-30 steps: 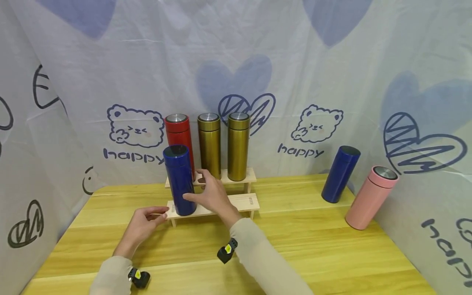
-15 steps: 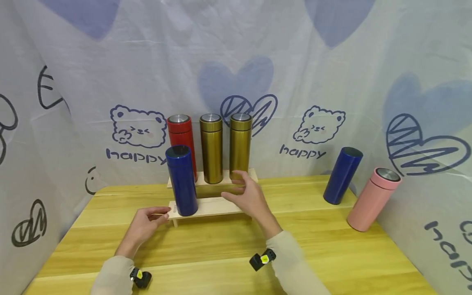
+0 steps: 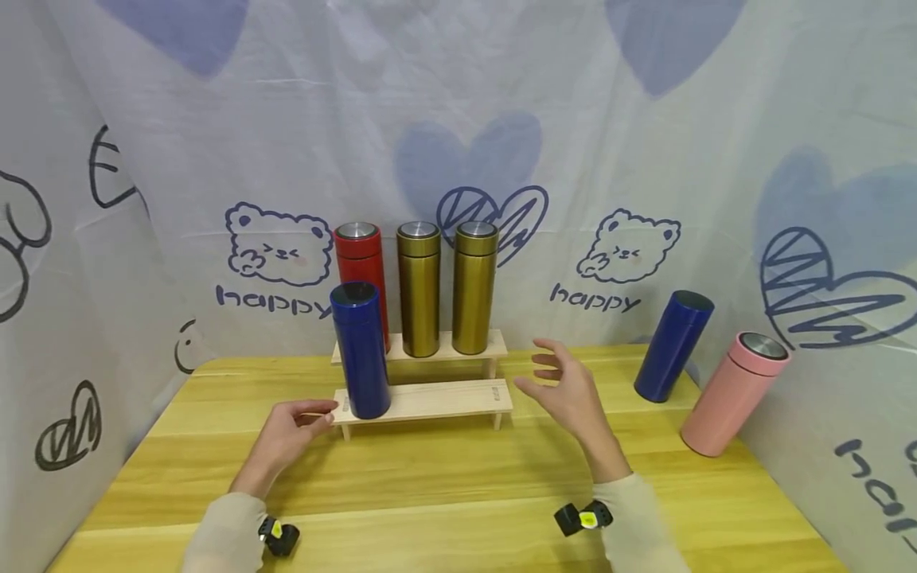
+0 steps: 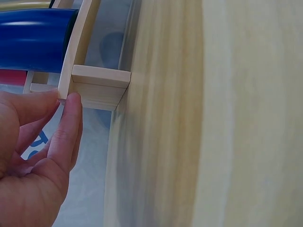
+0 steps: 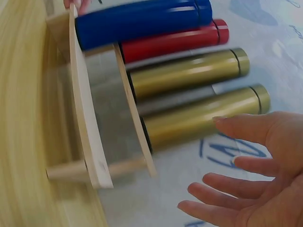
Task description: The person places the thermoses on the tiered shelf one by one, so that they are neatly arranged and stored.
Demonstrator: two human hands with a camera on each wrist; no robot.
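My left hand (image 3: 285, 436) pinches the left end of the lower wooden shelf (image 3: 451, 400) between thumb and fingers, as the left wrist view shows up close. On that end of the shelf stands a blue thermos (image 3: 363, 354), upright. Behind it, on the upper wooden shelf (image 3: 446, 347), a red thermos (image 3: 360, 253) and two gold thermoses (image 3: 419, 294) are lined up; the blue one partly hides the red. My right hand (image 3: 573, 395) hovers over the table right of the shelves, fingers spread and holding nothing.
Another blue thermos (image 3: 672, 346) and a pink thermos (image 3: 734, 398) stand on the right of the wooden table (image 3: 444, 493). A printed cloth (image 3: 530, 72) hangs behind and at both sides.
My right hand has moved right, away from the blue thermos on the lower shelf, past the shelf's right end. My left hand stays at the shelf's left end.
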